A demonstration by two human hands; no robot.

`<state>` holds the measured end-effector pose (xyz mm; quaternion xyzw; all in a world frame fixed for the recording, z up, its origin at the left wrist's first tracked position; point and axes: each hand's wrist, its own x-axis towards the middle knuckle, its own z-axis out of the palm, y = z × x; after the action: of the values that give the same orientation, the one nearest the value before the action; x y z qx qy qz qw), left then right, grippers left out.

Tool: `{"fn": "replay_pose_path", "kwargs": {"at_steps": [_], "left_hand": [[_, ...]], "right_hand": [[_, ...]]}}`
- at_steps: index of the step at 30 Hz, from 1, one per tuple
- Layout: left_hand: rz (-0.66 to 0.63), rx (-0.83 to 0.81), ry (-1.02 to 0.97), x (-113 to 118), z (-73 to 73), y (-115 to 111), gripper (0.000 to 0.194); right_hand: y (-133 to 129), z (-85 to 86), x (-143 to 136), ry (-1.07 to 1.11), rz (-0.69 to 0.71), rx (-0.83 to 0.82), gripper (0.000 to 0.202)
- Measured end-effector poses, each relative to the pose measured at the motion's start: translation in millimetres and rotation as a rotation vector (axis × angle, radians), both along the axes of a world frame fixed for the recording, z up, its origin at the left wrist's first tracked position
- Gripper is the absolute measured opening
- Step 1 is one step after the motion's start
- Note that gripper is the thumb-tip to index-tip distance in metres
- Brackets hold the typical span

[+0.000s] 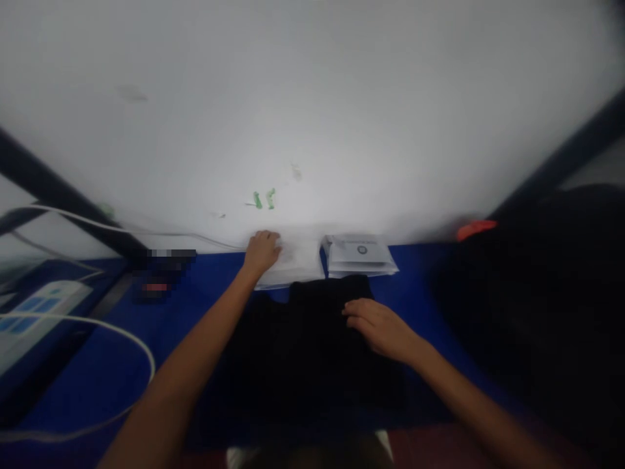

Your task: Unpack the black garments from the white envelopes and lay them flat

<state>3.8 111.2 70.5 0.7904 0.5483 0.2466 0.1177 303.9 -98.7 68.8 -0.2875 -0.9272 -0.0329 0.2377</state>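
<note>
Two hands working: left hand (262,252) is reaching to the clear bag stack (288,264) at the bench's (195,306) far edge, fingers curling on the top one; right hand (378,326) is lying flat, open, on the folded black garment (303,345) mid-bench. Bagging step, I judge; next calls for drawing one bag free

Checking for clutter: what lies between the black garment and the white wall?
In the head view, the clear bag pile under the left hand and a packet stack lie between the black garment and the wall.

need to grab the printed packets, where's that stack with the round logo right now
In the head view the stack with the round logo lies at the table's far edge against the wall, just right of the left hand and beyond the black garment.
</note>
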Motion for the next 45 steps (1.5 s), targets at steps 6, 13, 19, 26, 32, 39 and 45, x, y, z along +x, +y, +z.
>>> {"fn": "replay_pose_path", "kwargs": {"at_steps": [6,13,19,26,32,39,45], "left_hand": [[-0.207,0.077,0.020,45.0,5.1,-77.6,0.036],[-0.723,-0.178,-0.059,85.7,2.5,-167.5,0.105],[-0.618,-0.269,-0.151,65.5,8.3,-169.0,0.071],[-0.579,-0.277,-0.190,9.6,12.7,-164.8,0.055],[-0.501,-0.249,0.011,-43.5,22.5,-152.9,0.046],[-0.504,-0.139,0.038,5.4,22.8,-182.6,0.063],[-0.561,-0.188,0.139,14.2,18.4,-193.5,0.067]], "right_hand": [[-1.9,-13.2,12.0,-0.089,-0.072,-0.060,0.043],[2.8,-19.1,5.5,-0.042,-0.057,-0.011,0.036],[-1.4,-15.8,3.5,0.013,-0.115,-0.024,0.047],[-4.5,-20.1,5.6,-0.030,-0.142,-0.152,0.065],[-1.9,-21.5,8.4,-0.156,-0.080,-0.168,0.058],[3.0,-20.7,0.5,-0.137,-0.040,-0.140,0.042],[-4.6,-11.6,16.1,-0.096,-0.019,-0.137,0.039]]}}
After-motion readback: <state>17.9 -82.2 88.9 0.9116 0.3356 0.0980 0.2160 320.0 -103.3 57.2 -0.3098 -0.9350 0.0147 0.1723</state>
